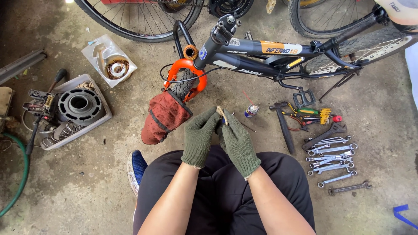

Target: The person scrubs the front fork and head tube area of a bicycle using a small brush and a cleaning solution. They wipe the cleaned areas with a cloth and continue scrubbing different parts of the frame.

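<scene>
Both my hands wear olive knit gloves and meet in front of my knees. My left hand [199, 135] and my right hand [237, 141] together pinch a small tan, stick-like part [222, 115] with a bit of blue beneath it. Just beyond them lies a dark bicycle frame [244, 55] with an orange fork [188, 72], its handlebar stem bare. A reddish cloth bag [163, 116] covers the front of the wheel under the fork. What the small part is cannot be made out.
A spray can [251, 110] lies just right of my hands. A hammer [283, 124], pliers, hex keys and a row of several wrenches [332, 157] lie at right. A grey tray [98, 124] with machine parts sits at left, and a green hose [19, 174] runs beside it. Another bike's wheel [139, 19] stands behind.
</scene>
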